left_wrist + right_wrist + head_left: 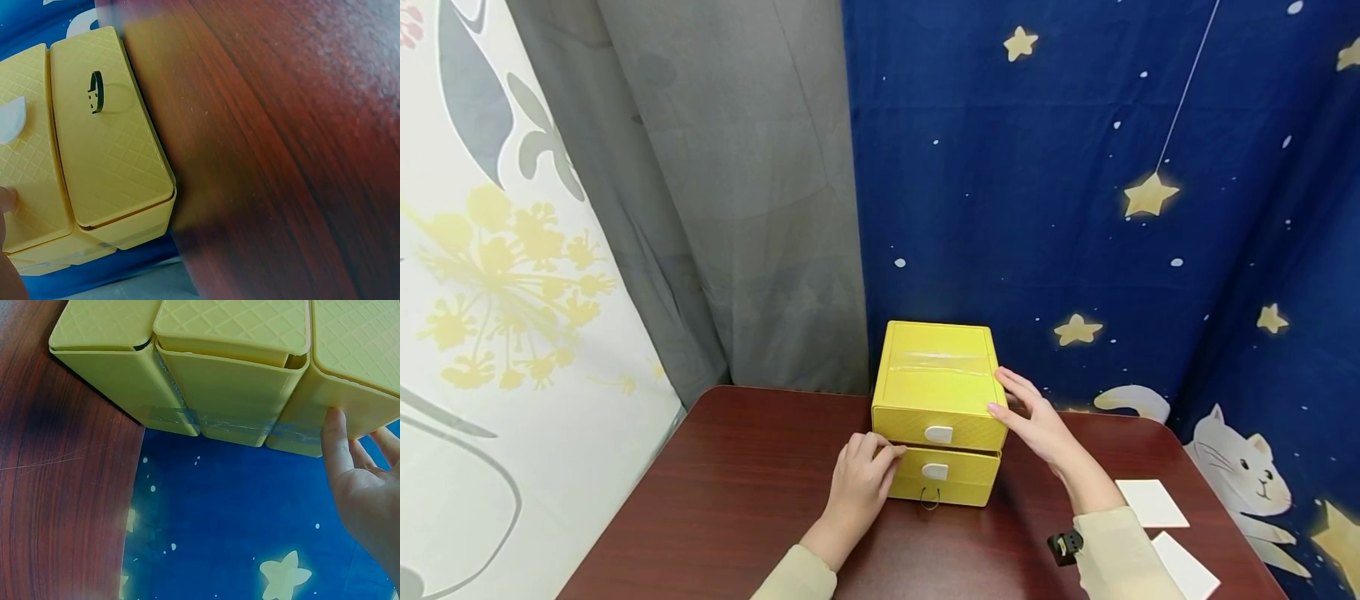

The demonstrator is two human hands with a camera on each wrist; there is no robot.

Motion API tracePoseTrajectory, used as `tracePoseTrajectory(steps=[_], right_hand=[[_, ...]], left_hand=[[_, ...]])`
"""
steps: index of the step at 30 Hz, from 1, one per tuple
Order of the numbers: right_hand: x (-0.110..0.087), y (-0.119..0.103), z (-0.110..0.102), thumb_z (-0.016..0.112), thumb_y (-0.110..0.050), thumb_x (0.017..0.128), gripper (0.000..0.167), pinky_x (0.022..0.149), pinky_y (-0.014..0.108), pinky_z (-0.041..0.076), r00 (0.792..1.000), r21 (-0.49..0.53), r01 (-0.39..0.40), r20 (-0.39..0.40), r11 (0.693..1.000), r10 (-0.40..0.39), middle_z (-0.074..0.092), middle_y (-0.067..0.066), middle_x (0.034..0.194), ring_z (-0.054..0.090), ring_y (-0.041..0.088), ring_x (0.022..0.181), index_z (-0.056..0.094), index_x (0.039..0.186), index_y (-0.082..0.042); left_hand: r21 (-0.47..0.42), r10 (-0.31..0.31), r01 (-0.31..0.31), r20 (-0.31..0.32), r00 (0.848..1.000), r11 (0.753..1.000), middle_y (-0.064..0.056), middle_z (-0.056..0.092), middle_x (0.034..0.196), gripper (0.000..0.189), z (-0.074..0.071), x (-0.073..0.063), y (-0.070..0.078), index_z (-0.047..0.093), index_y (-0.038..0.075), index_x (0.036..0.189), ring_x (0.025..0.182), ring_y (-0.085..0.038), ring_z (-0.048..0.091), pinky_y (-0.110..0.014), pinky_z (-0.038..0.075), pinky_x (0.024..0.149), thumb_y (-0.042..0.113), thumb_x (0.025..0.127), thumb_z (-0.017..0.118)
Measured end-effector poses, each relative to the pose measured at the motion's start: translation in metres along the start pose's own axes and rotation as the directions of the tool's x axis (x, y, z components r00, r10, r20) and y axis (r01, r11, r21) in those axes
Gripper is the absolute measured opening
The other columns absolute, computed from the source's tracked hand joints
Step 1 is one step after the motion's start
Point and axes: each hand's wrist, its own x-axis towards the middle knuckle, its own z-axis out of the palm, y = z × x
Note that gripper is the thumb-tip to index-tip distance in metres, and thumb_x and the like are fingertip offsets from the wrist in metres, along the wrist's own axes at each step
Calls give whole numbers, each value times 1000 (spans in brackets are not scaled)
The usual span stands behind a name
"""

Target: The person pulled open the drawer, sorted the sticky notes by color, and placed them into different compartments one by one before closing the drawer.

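A yellow drawer cabinet (936,350) of three stacked tiers stands on the table. White tabs mark the upper two drawer fronts; the bottom drawer (112,137) has a black loop. The middle drawer (231,328) sticks out a little, with a narrow gap at its rim. At that drawer's upper left edge, my left hand (861,479) pinches with thumb and bent fingers. The left wrist view shows only the thumb against the drawer front; the other fingertips are hidden. My right hand (1037,425) rests against the top tier's right side, fingers fairly straight.
Two white cards (1152,503) lie on the dark red table (745,500) by the right forearm. A small black object (1064,547) sits at the right cuff. Behind the table hang a grey curtain (760,208) and a blue star-patterned curtain (1000,183).
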Motion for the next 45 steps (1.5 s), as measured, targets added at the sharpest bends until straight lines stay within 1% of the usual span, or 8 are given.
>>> tracePoseTrajectory(steps=[3, 6, 15, 21, 23, 32, 39, 45], right_hand=[[0, 0, -1, 62, -31, 92, 66, 95, 32, 46, 1000, -3, 1, -2, 1000, -1, 20, 8, 156, 42, 33, 130, 33, 148, -12], [0, -1, -1, 62, -31, 92, 66, 95, 32, 46, 1000, -8, 2, -5, 1000, -2, 20, 8, 156, 42, 33, 130, 33, 148, -12], [0, 0, 0, 62, -32, 92, 66, 98, 43, 44, 1000, -19, 3, -1, 1000, -3, 20, 8, 156, 43, 33, 129, 32, 148, -12], [0, 1, -1, 62, -31, 92, 66, 96, 34, 46, 1000, -15, 8, -2, 1000, -8, 21, 8, 156, 43, 33, 129, 33, 148, -12], [0, 1, -1, 62, -30, 92, 66, 95, 33, 46, 1000, -13, 8, 0, 1000, -8, 21, 8, 156, 43, 33, 129, 33, 148, -11], [0, 0, -1, 62, -31, 92, 66, 100, 49, 42, 1000, -15, 12, 2, 1000, -12, 20, 9, 156, 42, 35, 130, 32, 148, -11], [1, 0, 0, 62, -31, 92, 66, 102, 52, 38, 1000, -4, 7, 10, 1000, -7, 20, 8, 156, 41, 35, 131, 32, 148, -13], [1, 0, -1, 61, -31, 92, 66, 101, 51, 40, 1000, -4, 0, 8, 1000, 0, 20, 8, 156, 40, 35, 131, 32, 148, -13]], left_hand=[[1, 2, -2, -2, 1000, 1000, 3, 54, 87, 16, 1, 1, 0, 70, 21, 93, 77, -16, 46, -28, 40, 64, 17, 78, 73], [6, 2, -2, 3, 1000, 1000, 4, 54, 87, 16, 1, 2, 0, 70, 21, 92, 76, -16, 46, -28, 39, 63, 16, 78, 74], [17, -1, 1, 15, 1000, 1000, 4, 53, 86, 14, 4, 1, -3, 69, 20, 91, 76, -16, 46, -27, 39, 62, 16, 78, 75], [25, -3, 3, 14, 1000, 1000, 3, 54, 88, 14, 5, 1, -3, 68, 19, 90, 76, -17, 46, -28, 38, 62, 16, 77, 75], [30, -5, 4, 14, 1000, 1000, 2, 54, 89, 14, 5, 2, -3, 68, 19, 90, 77, -17, 47, -28, 38, 62, 16, 77, 75], [36, -18, 17, 3, 1000, 999, 0, 54, 90, 10, 5, 3, -2, 64, 16, 88, 79, -18, 48, -30, 38, 63, 20, 81, 71], [44, -33, 33, -5, 999, 999, 0, 52, 87, 13, 6, 2, -1, 59, 15, 79, 77, -19, 47, -30, 38, 62, 18, 79, 71], [47, -31, 31, 6, 1000, 998, 0, 52, 86, 13, 7, 2, 0, 59, 16, 79, 75, -18, 46, -29, 38, 62, 17, 79, 72]])
